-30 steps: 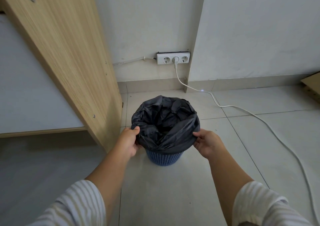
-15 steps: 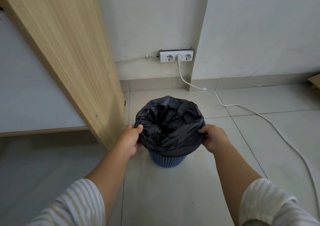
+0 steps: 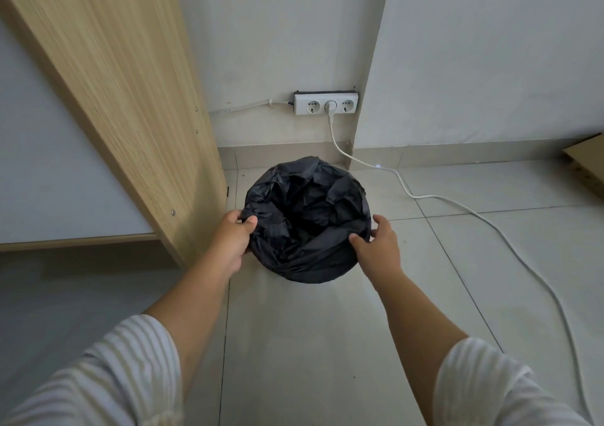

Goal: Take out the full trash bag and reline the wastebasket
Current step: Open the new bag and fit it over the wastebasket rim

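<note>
At the centre of the head view, a black trash bag (image 3: 307, 223) sits on the pale tiled floor (image 3: 327, 344). Its crumpled mouth is open and its rim is folded outward and down. The wastebasket under it is fully hidden by the film from this angle.

The left hand (image 3: 233, 239) is at the left edge of the rim, pinching the film with the thumb curled over the top and the fingers on the outer side. The right hand (image 3: 379, 246) is at the lower right edge. Its fingers are spread and loosely straight, and the thumb lies on the film without gripping it. Striped sleeves (image 3: 124, 376) fill the bottom corners.

A slanted wooden furniture panel (image 3: 130, 99) runs from the upper left of the frame. Its lower end stands just beside the left hand and the left side of the bag, leaving little room there.

Above the bag, a white power strip (image 3: 326, 105) is fixed low on the wall. From its middle socket a white cable (image 3: 457, 203) drops to the floor near the upper right of the bag, apart from it, then trails toward the lower right of the frame.

At the right edge lies a piece of cardboard (image 3: 585, 164), well apart from the bag.
</note>
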A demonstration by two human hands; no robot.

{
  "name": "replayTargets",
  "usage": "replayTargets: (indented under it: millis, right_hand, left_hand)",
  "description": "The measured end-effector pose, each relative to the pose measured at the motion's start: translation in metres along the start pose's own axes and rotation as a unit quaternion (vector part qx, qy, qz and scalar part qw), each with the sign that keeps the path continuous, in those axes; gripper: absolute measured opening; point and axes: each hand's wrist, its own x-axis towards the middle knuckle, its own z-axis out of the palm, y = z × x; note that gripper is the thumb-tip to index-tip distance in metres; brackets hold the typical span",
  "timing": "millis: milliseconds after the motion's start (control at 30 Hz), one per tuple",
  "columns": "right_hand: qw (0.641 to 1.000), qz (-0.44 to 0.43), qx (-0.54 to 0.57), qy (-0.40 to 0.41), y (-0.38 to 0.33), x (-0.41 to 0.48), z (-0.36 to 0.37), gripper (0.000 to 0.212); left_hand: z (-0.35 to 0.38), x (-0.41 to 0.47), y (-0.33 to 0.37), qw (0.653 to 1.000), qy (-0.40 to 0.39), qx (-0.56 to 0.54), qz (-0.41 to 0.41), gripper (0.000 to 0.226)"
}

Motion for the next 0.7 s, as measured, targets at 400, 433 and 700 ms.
replayTargets:
  millis: [400,433,700]
  right_hand:
    - [0.918,-0.227,-0.327,-0.013,0.004,-0.029,0.027,0.066]
    - [0.903,-0.238,-0.356,-0.037,0.003,-0.031,0.031,0.068]
    - [0.78,-0.166,-0.566,-0.207,0.0,-0.02,0.047,0.063]
  left_hand:
    - [-0.001,0.003,-0.003,1.0,-0.003,0.025,0.013,0.014]
    - [-0.002,0.003,-0.003,1.0,-0.002,0.025,0.013,0.011]
    - [-0.005,0.003,-0.006,0.998,-0.013,0.052,0.016,0.014]
